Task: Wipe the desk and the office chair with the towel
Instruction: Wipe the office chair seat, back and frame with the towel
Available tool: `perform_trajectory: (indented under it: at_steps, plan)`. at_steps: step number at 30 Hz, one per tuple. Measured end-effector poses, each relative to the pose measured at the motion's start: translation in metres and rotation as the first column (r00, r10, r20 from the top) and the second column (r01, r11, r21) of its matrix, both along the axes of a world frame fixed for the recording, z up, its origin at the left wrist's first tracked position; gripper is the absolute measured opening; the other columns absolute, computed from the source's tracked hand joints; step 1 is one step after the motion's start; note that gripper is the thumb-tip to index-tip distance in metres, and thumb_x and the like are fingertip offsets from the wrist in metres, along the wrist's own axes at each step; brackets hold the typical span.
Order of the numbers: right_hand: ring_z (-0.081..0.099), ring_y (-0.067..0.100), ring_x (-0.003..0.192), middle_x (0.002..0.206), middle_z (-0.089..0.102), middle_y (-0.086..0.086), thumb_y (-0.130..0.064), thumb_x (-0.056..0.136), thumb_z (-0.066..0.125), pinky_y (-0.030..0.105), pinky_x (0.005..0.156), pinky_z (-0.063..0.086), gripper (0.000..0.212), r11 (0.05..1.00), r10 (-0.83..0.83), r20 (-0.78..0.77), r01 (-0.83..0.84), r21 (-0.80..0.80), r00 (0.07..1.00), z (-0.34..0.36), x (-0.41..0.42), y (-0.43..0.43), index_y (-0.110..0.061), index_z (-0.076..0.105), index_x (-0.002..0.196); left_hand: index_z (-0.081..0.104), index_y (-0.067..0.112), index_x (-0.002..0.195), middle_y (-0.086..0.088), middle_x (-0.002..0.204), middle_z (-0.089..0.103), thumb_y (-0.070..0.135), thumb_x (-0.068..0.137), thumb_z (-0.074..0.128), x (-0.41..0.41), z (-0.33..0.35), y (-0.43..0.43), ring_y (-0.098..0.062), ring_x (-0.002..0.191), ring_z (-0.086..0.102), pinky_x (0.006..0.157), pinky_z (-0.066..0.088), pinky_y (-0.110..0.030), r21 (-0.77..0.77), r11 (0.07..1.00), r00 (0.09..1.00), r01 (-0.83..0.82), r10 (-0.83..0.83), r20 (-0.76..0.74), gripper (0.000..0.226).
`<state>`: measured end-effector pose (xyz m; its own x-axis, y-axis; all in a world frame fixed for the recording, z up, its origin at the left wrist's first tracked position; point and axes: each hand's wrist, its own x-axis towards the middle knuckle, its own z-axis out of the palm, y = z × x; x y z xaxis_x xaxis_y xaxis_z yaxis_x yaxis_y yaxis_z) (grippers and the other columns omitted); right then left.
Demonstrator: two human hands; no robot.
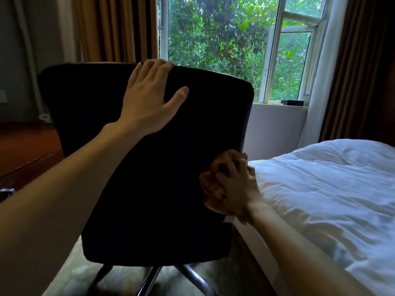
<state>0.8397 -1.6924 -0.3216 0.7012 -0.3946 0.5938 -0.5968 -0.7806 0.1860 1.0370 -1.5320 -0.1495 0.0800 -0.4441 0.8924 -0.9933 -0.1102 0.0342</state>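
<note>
Black fabric backrest of the office chair [149, 167] is steadied by the left hand [147, 101], laid flat and open with fingers over its top edge. A crumpled brown towel [213, 184] is clutched in the right hand [235, 186] and pressed to the backrest's right edge. Just beside, a white-quilted bed [331, 189] crowds that side; a reddish wooden desk [27, 146] is seen at left.

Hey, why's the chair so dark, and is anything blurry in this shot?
Head view: the bright window backlights the office chair, leaving its back nearly black; the right hand with the brown towel is motion-blurred; the left hand stays sharp; wide-angle distortion bends the edges.
</note>
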Motion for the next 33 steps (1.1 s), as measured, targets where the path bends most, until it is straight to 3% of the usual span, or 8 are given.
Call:
perform_trajectory:
  at_steps: [2,5,9,12,16,24,27,33]
  plan:
    - [0.042,0.045,0.134,0.141,0.053,0.008,-0.049,0.072,0.036,0.055,0.092,0.049,0.060,0.999,0.041,-0.005,-0.041,-0.031,0.999,0.013,-0.011,0.003,-0.023,0.070,0.115,0.038,0.015,0.155,-0.002,0.159,0.040,0.055,0.098,0.042,0.003,0.004,0.005,-0.020,0.152,0.026,0.128,0.008,-0.040,0.056,0.998,0.998,-0.018,0.014,0.059,0.069]
    - [0.057,0.047,0.112,0.115,0.066,0.018,-0.022,0.072,0.069,0.052,0.084,0.050,0.031,0.972,0.145,0.249,-0.090,-0.219,0.958,0.036,-0.021,0.008,-0.011,0.073,0.101,0.026,0.014,0.162,-0.003,0.169,0.026,0.055,0.099,0.039,0.018,0.014,0.020,-0.019,0.158,0.017,0.129,0.006,-0.039,0.191,0.980,0.990,-0.049,0.023,0.137,0.076]
    - [0.051,0.045,0.115,0.125,0.063,0.022,-0.028,0.088,0.070,0.046,0.088,0.040,0.026,0.923,0.313,0.477,-0.144,-0.357,0.822,0.071,-0.007,0.022,-0.011,0.074,0.107,0.025,0.016,0.163,-0.007,0.170,0.024,0.057,0.094,0.033,0.059,0.018,0.046,-0.021,0.158,0.016,0.130,0.005,-0.042,0.196,0.969,0.986,-0.151,0.133,0.102,0.081]
    - [0.052,0.046,0.119,0.132,0.062,0.022,-0.036,0.092,0.066,0.048,0.092,0.040,0.033,0.871,0.385,0.360,-0.205,-0.447,0.850,0.081,0.013,0.026,-0.013,0.074,0.115,0.032,0.015,0.160,-0.014,0.164,0.034,0.052,0.097,0.042,0.089,0.011,0.064,-0.031,0.153,0.027,0.127,0.009,-0.050,0.096,0.963,0.967,-0.251,0.255,-0.032,0.074]
    - [0.062,0.046,0.117,0.129,0.067,0.019,-0.034,0.096,0.071,0.055,0.100,0.046,0.027,0.744,0.310,-0.037,-0.267,-0.612,0.950,0.073,0.006,-0.016,-0.015,0.076,0.114,0.033,0.020,0.159,-0.013,0.160,0.039,0.057,0.091,0.044,0.098,0.005,0.071,-0.033,0.149,0.032,0.124,0.016,-0.055,0.118,0.951,0.953,-0.286,0.295,-0.064,0.078]
    - [0.040,0.046,0.120,0.128,0.056,0.023,-0.035,0.075,0.077,0.056,0.083,0.044,0.042,0.965,-0.039,0.204,0.090,-0.245,0.978,0.053,-0.012,-0.054,-0.013,0.072,0.111,0.046,0.021,0.153,0.000,0.150,0.052,0.057,0.092,0.041,0.035,0.007,0.051,-0.027,0.144,0.036,0.122,0.022,-0.040,0.020,0.976,0.970,-0.217,0.217,-0.112,0.071]
    - [0.045,0.046,0.114,0.123,0.059,0.024,-0.031,0.076,0.054,0.048,0.081,0.041,0.046,0.981,0.042,0.392,0.037,-0.191,0.919,0.060,0.006,-0.034,-0.008,0.071,0.112,0.052,0.023,0.149,-0.001,0.142,0.059,0.054,0.099,0.046,0.004,0.007,0.038,-0.023,0.139,0.040,0.119,0.020,-0.034,-0.028,0.983,0.981,-0.184,0.182,-0.063,0.059]
    - [0.053,0.044,0.107,0.117,0.061,0.020,-0.034,0.076,0.060,0.051,0.082,0.048,0.044,0.929,0.349,0.483,-0.229,-0.290,0.803,0.070,0.054,0.027,-0.008,0.072,0.109,0.065,0.029,0.135,0.004,0.126,0.071,0.050,0.104,0.047,-0.032,0.043,0.023,-0.012,0.126,0.057,0.115,0.027,-0.027,0.135,0.988,0.997,0.079,-0.075,-0.033,0.041]
